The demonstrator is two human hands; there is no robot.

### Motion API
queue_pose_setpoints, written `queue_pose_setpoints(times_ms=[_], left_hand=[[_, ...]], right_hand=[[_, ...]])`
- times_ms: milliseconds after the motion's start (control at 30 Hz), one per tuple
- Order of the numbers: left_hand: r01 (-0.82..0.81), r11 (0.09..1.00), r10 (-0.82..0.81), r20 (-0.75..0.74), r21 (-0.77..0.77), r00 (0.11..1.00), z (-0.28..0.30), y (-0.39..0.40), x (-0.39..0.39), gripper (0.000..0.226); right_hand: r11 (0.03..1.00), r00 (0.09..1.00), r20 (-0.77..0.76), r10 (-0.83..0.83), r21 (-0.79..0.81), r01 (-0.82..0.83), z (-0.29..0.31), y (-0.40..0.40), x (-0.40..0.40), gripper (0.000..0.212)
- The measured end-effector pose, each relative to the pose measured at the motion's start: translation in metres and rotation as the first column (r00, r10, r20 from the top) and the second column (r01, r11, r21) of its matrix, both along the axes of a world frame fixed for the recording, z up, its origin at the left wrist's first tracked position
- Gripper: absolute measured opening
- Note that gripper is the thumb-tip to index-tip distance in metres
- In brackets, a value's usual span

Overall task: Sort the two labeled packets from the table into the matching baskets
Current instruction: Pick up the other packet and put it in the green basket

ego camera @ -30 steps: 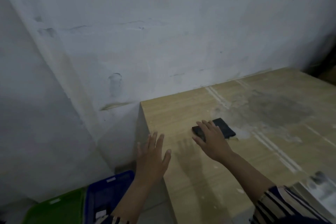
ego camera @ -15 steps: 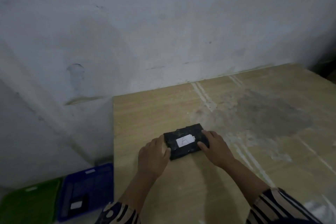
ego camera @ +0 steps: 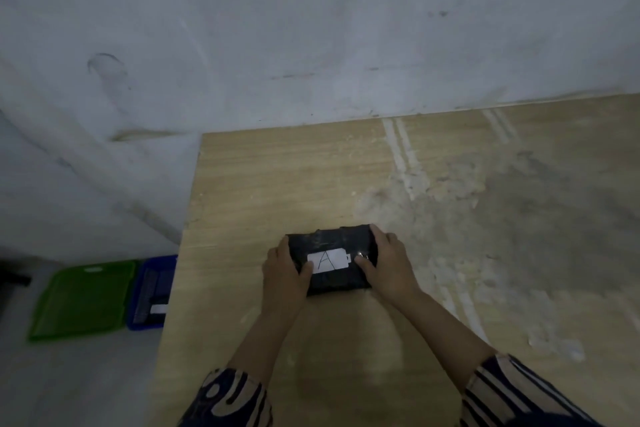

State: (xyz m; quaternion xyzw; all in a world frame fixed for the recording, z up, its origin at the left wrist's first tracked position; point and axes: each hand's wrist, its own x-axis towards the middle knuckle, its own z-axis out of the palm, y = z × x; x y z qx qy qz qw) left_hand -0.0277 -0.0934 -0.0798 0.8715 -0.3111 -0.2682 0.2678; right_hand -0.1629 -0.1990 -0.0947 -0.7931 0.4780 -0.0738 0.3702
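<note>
1. Near the left edge of the table, 1 black packet is held flat on the wood, its white label turned up so that the letter "A" can be read.
2. The packet is grasped at both short ends: the left hand is wrapped round the left end with the thumb laid on the label's edge, and the right hand is closed on the right end with fingers curled over the far corner. This 2-handed hold is judged to serve for reading the label and lifting the packet level.
3. On the floor to the left, well below the table, a green basket and a blue basket are set touching side by side, within reach of a drop. The green one appears empty; in the blue one a dark thing with a white label is seen, blurred, possibly the other packet.
4. Basket labels cannot be read, so the match for "A" cannot be told; the green basket seems likeliest.
</note>
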Motion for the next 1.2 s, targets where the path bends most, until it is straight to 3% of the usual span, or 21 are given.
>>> queue_pose_setpoints(times_ms=[267, 400, 600, 900, 1067, 1200], left_hand=[[-0.092, 0.975, 0.08, -0.069, -0.201, 0.994, 0.013, 0.002, 0.002, 0.074], [-0.082, 0.927, 0.047, -0.103, -0.366, 0.994, 0.033, 0.006, 0.01, 0.069], [-0.044, 0.867, -0.017, -0.116, -0.497, 0.993, 0.071, 0.025, 0.031, 0.069], [0.116, 0.829, -0.141, -0.003, -0.547, 0.99, 0.116, 0.096, 0.098, 0.076], [0.242, 0.779, -0.151, 0.202, -0.578, 0.968, 0.128, 0.153, 0.146, 0.063], [0.322, 0.794, -0.155, 0.34, -0.516, 0.928, 0.128, 0.194, 0.177, 0.053]], right_hand=[[0.997, 0.98, 0.199, -0.016, 0.075, 0.001, 0.021, -0.006, -0.002, 0.08], [0.998, 0.945, 0.328, 0.001, 0.058, -0.021, 0.047, -0.005, -0.002, 0.074], [0.997, 0.876, 0.483, -0.016, 0.069, -0.02, 0.092, 0.014, 0.01, 0.057], [0.999, 0.811, 0.584, 0.032, -0.042, -0.009, 0.136, 0.079, 0.059, 0.047], [0.999, 0.774, 0.633, 0.02, -0.039, 0.007, 0.141, 0.131, 0.101, 0.042], [0.999, 0.768, 0.64, 0.017, -0.047, 0.017, 0.143, 0.168, 0.131, 0.041]])
